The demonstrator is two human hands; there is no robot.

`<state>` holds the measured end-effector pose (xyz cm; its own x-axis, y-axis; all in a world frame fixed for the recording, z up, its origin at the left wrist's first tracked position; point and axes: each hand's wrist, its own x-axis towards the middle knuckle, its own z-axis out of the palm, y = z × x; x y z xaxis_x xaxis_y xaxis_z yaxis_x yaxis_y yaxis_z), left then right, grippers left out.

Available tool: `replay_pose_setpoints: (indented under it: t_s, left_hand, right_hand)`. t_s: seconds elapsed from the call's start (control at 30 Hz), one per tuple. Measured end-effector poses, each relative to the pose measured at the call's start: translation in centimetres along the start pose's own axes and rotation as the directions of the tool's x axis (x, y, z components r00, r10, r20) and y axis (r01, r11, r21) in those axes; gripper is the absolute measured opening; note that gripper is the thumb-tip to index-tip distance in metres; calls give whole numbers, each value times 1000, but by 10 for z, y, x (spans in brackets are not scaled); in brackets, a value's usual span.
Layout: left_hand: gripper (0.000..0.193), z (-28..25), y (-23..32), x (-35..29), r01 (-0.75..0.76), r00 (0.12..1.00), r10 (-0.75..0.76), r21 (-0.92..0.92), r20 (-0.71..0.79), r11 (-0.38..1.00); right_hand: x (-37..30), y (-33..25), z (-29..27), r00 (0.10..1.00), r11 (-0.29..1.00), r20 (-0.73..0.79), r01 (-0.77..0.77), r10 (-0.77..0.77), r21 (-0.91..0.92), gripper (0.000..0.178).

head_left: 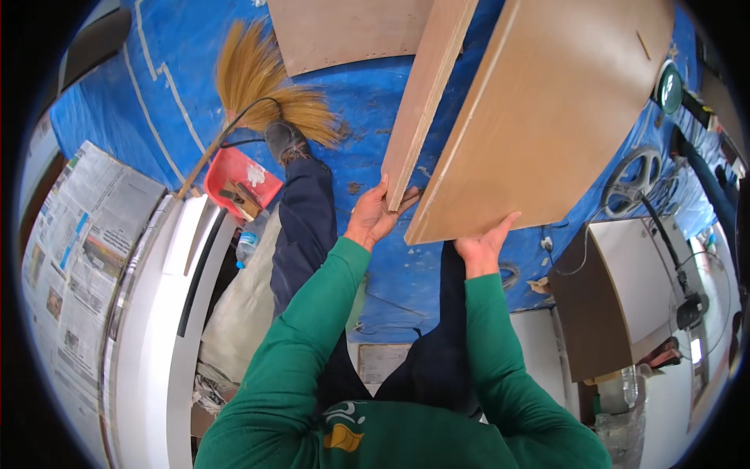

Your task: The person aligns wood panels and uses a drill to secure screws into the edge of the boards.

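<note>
My left hand [375, 213] is closed round the near end of a narrow wooden plank [426, 105], the thumb on one side and fingertips showing beyond the other. The plank slants away toward the top of the head view. To its right is a wide, light-brown wooden board [547, 117], tilted, its layered edge beside the plank with a narrow gap between. My right hand [482, 246] grips that board's near lower edge. Its thumb lies along the edge, and the other fingers are hidden behind the board.
Blue plastic sheeting [375, 164] covers the floor. At left are a straw broom [254, 74], a red dustpan [266, 186], a plastic bottle [247, 246] and newspaper [86, 242]. Another board [344, 31] lies ahead. A grey wheel [631, 181] and brown-white cabinet [590, 305] stand right.
</note>
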<state>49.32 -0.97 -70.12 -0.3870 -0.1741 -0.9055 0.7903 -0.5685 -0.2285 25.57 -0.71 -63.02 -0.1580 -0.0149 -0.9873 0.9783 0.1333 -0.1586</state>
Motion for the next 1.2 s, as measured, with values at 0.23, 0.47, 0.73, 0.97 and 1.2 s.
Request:
replay_pose_setpoints:
  t_s: [0.23,0.47,0.73,0.97,1.2]
  left_hand:
    - [49,-29,-27,19,9,1000,-9,8,16,1000]
    - [46,-29,-16,51,65,994,-60,52,-90,997]
    - [46,-24,9,65,43,997,-38,70,-61,997]
    - [49,-32,16,95,-38,999,36,-45,-37,998]
    - [43,-53,12,119,-114,991,100,-172,-87,978]
  right_hand:
    - [22,7,-6,1000,1000,29,-1,1,-15,89]
    - [73,18,-10,997,1000,81,7,-7,0,86]
    - [73,38,3,983,998,172,53,-56,18,83]
    - [88,48,10,995,996,43,90,-89,-26,87]
    - [112,61,11,994,994,29,108,-108,-10,89]
